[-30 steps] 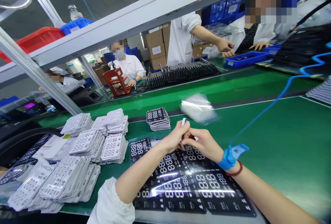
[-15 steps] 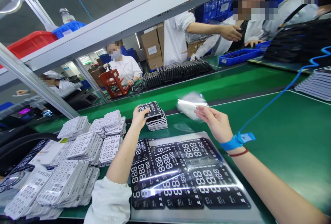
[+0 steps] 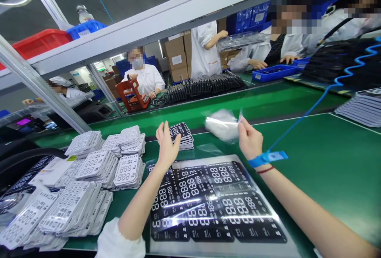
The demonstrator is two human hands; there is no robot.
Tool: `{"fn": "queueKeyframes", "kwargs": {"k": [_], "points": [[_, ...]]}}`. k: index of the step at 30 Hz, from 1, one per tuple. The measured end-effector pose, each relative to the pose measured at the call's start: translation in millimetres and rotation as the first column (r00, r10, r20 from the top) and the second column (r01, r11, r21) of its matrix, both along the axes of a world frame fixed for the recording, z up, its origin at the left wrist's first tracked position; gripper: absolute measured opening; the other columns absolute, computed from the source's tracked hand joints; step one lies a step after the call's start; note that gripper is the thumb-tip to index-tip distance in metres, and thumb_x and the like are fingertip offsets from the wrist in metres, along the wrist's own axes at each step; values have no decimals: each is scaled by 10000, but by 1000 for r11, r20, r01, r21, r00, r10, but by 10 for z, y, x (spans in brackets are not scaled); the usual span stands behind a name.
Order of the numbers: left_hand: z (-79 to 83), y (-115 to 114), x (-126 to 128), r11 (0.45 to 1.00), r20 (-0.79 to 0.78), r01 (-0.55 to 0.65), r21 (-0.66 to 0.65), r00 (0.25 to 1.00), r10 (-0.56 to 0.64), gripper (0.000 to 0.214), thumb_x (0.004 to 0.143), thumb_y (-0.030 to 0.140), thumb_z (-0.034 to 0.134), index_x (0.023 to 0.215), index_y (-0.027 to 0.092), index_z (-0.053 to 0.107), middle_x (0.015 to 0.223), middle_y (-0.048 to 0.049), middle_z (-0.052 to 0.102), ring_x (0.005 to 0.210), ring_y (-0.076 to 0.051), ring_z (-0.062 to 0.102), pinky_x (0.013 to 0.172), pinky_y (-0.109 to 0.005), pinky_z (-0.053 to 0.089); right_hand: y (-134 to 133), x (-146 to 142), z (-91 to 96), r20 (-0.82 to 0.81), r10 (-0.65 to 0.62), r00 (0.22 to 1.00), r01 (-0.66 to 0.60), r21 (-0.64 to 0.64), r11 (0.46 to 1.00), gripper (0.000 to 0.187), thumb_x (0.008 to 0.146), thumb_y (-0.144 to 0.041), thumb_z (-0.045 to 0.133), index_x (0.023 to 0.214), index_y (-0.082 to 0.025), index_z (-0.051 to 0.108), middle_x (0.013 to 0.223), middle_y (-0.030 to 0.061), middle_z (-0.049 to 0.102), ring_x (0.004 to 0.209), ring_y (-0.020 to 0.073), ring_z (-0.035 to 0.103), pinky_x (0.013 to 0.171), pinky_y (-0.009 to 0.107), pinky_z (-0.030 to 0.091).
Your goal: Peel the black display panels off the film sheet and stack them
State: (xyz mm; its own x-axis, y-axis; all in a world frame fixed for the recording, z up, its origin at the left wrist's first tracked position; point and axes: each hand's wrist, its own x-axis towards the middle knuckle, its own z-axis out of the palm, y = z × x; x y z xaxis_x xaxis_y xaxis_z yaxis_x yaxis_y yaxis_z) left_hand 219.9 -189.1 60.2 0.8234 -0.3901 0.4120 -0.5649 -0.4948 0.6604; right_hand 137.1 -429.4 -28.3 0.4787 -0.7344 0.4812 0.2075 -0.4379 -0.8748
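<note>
My left hand [image 3: 167, 143] is open, its fingers apart, just beside a small stack of black display panels [image 3: 183, 134] with white digit segments. Whether its fingertips touch the stack I cannot tell. With thumb and fingers my right hand [image 3: 250, 139] pinches a thin clear film [image 3: 241, 114], raised at the right edge of a pile of clear film pieces [image 3: 220, 125]. Below both hands lies a sheet of black digit panels [image 3: 205, 198] under glossy film. A blue wrist strap [image 3: 262, 159] circles my right wrist.
Several stacks of white panels [image 3: 93, 164] stand on the left. A coiled blue cord [image 3: 309, 109] runs from the strap to the upper right. Across the green bench [image 3: 321, 154] are a row of black parts [image 3: 205, 85], a blue tray [image 3: 274, 73] and co-workers. More panels [image 3: 361, 109] lie at right.
My left hand has let go of the black panel, which now lies on the stack, and its fingers have opened. My right hand has moved slightly right and raised a film edge.
</note>
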Motion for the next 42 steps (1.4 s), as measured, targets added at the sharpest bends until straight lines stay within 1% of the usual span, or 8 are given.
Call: {"fn": "queueKeyframes", "kwargs": {"k": [4, 10, 18, 27, 32, 37, 39, 42], "points": [[-18, 401, -430, 898, -138, 339, 281, 940, -312, 652, 852, 443, 489, 1402, 153, 293, 1487, -154, 216, 1393, -283, 149, 1131, -460, 165, -99, 268, 38, -278, -74, 958, -82, -510, 856, 555, 920, -436, 291, 1301, -73, 468, 1402, 180, 399, 1356, 293, 263, 1092, 485, 277], [-220, 673, -457, 584, -520, 637, 503, 763, -384, 1222, 546, 680, 698, 1472, 148, 103, 1522, -141, -46, 1382, -336, -126, 1116, -547, -7, 134, 451, 29, -542, 5, 841, -358, -549, 756, 559, 897, -429, 407, 1323, -68, 413, 1362, 234, 428, 1269, 370, 395, 1002, 581, 337], [-418, 525, -279, 689, -407, 528, 496, 843, -352, 1091, 528, 670, 720, 1403, 143, 338, 1455, -143, 315, 1365, -328, 234, 1124, -500, 119, 738, -113, 195, -727, 477, 495, -818, -204, 538, 635, 755, -414, 653, 1284, -108, 480, 1205, 154, 594, 1077, 288, 586, 908, 397, 482], [-471, 603, -292, 685, -392, 601, 411, 796, -462, 1138, 464, 642, 763, 1402, 155, 339, 1463, -148, 293, 1374, -327, 214, 1131, -499, 64, 640, -279, 385, -486, 731, 479, -867, -132, 480, 293, 815, -457, 592, 699, -219, 717, 921, 78, 703, 906, 251, 648, 815, 361, 515], [-326, 716, -350, 623, -407, 667, 408, 744, -530, 1170, 516, 601, 766, 1450, 155, 218, 1516, -144, 141, 1390, -356, 115, 1123, -528, 76, 358, -418, 492, -115, 680, 724, -689, -65, 722, 325, 674, -548, 719, 578, -240, 691, 728, 100, 687, 775, 231, 660, 716, 352, 546], [123, 1002, -334, 786, -84, -18, 617, 992, 89, 753, 650, 490, 737, 1210, 31, 531, 1257, -243, 479, 1179, -371, 445, 963, -441, 388, 358, -397, 425, -147, 610, 778, -611, 48, 790, 380, 574, -620, 745, 570, -242, 705, 768, 130, 688, 764, 249, 661, 696, 370, 557], [260, 1114, -296, 634, 88, -361, 684, 903, 420, 756, 666, 544, 704, 1131, -33, 558, 1112, -290, 543, 1087, -418, 489, 894, -475, 405, 401, -397, 426, -156, 625, 765, -624, 58, 779, 383, 569, -621, 743, 569, -240, 705, 769, 127, 686, 769, 250, 661, 696, 362, 563], [312, 1207, -243, 424, 97, -486, 764, 736, 670, 816, 662, 588, 685, 1137, -59, 536, 1046, -305, 579, 1031, -442, 525, 833, -478, 419, 439, -414, 459, -140, 640, 755, -639, 62, 767, 371, 581, -604, 740, 560, -236, 698, 758, 117, 683, 763, 245, 659, 673, 340, 567]]}}
